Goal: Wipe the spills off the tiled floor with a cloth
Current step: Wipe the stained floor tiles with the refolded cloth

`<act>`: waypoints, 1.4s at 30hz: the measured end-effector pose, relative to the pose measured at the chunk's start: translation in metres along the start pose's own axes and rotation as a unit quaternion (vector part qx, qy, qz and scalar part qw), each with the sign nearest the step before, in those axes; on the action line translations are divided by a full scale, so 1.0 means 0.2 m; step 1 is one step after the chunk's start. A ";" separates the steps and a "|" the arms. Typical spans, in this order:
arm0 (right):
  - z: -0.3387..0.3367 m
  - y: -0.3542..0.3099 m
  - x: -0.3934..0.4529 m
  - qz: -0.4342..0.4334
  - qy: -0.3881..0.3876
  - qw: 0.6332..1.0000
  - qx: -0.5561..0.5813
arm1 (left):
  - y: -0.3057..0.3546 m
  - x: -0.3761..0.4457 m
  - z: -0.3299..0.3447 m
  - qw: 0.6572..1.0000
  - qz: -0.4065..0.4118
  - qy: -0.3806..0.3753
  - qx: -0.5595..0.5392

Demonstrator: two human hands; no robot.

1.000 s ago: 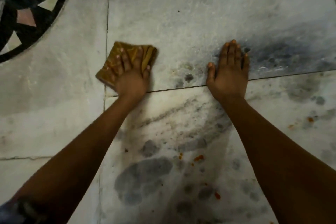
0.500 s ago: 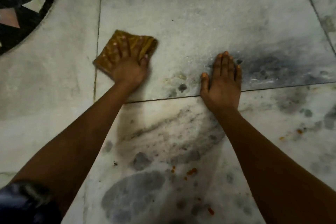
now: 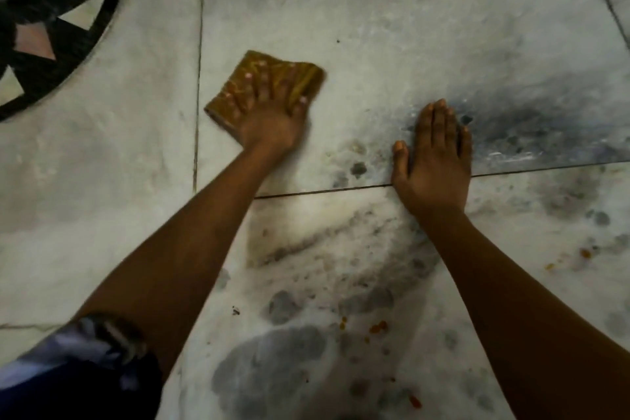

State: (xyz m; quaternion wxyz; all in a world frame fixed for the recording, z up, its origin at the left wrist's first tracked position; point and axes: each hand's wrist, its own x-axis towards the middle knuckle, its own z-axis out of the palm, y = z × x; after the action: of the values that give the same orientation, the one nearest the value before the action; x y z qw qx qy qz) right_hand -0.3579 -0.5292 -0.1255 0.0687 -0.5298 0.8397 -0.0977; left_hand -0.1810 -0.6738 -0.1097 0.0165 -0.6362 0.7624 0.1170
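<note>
Looking down, we saw the tiled floor (image 3: 392,10) of pale marble slabs with dark joints between them. At its far left corner lay a black inlay pattern (image 3: 51,54) with pale triangles. Grey wet patches (image 3: 272,365) spread over the near slab, nearer to us than the cloth. We saw a sleeve (image 3: 85,351) on the left arm, well nearer to us than the cloth. The right hand (image 3: 433,164) lay flat on the floor to the right of the cloth and apart from it, fingers straight and together, holding nothing. The left hand (image 3: 269,119) pressed on the cloth (image 3: 238,92) with straight, spread fingers, not curled round it. The cloth was brown, folded, flat on the floor just right of a joint. Small orange crumbs (image 3: 378,327) lay far nearer than the cloth, beside the grey patches.
</note>
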 end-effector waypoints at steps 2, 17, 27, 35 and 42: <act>0.00 -0.01 0.00 0.004 -0.002 1.000 0.002 | -0.13 -0.07 -0.02 0.999 -0.041 0.017 -0.012; 0.01 0.01 0.00 0.002 0.019 1.000 -0.004 | 0.54 0.37 0.01 0.993 0.097 -0.040 -0.050; -0.01 0.00 0.00 0.001 0.005 1.000 0.002 | -0.06 0.00 -0.08 0.997 -0.055 0.028 0.040; 0.00 0.02 0.00 0.002 -0.014 1.000 0.008 | -0.06 -0.49 -0.08 0.998 0.013 0.020 0.063; -0.21 0.11 0.00 -0.026 -0.110 0.988 0.103 | -0.15 -0.58 -0.29 0.950 -0.031 0.032 -0.311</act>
State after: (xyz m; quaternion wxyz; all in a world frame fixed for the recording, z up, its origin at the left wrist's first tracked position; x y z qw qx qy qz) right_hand -0.3855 -0.5167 -0.0907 0.2120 -0.5491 0.7984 -0.1269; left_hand -0.1233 -0.5785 -0.0371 -0.2023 -0.6364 0.6686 0.3274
